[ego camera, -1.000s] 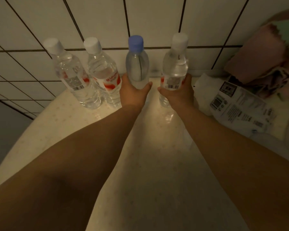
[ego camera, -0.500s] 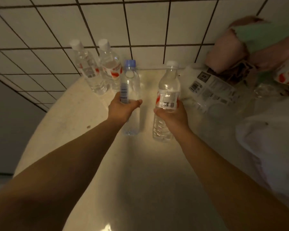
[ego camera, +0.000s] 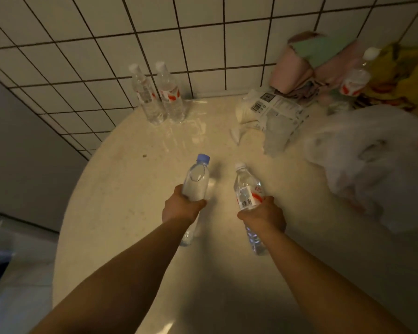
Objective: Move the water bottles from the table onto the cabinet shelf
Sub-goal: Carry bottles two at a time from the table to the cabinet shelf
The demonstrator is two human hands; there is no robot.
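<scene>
My left hand [ego camera: 181, 208] grips a clear blue-capped bottle [ego camera: 196, 179] round its middle, lifted above the round pale table [ego camera: 111, 189]. My right hand [ego camera: 263, 216] grips a white-capped bottle [ego camera: 246, 189] with a red and white label, also held in the air over the table's middle. Two more white-capped bottles [ego camera: 146, 97] [ego camera: 170, 95] with red labels stand side by side at the table's far edge against the tiled wall. Another such bottle [ego camera: 355, 80] stands at the far right among the clutter. No cabinet shelf is in view.
A printed white package [ego camera: 273, 112] lies at the back right. Pink and green cloths [ego camera: 307, 61] and something yellow [ego camera: 405, 78] are piled behind it. A crumpled white plastic bag [ego camera: 367, 160] covers the table's right side. The floor [ego camera: 22, 273] shows at the left.
Both hands have lifted their bottles from the wall side and drawn them back toward me over the table's middle. The view has pulled back, showing more of the table.
</scene>
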